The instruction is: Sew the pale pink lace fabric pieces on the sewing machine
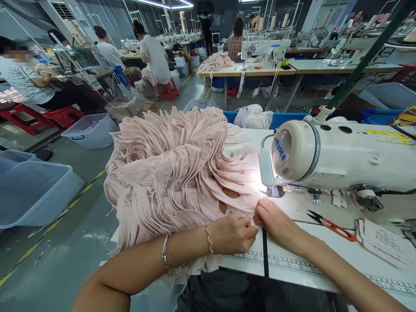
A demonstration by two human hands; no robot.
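Note:
A large heap of pale pink garment pieces (169, 169) with lace panels and narrow bands covers the left of the sewing table. My left hand (234, 234) is closed in a pinch at the heap's right front edge, on a pink fabric piece. Close beside it, my right hand (271, 219) has its fingers pressed together on the pink fabric (250, 203). Just beyond both hands stands the sewing machine (344, 151), with its small lamp (267, 168) lighting the cloth. The exact edge between my fingertips is hidden.
Orange-handled thread snips (333, 226) and paper labels (383, 242) lie to the right. A ruler strip (292, 264) runs along the table's front edge. Plastic tubs (35, 190) stand on the floor at left. Several people work at other machines beyond.

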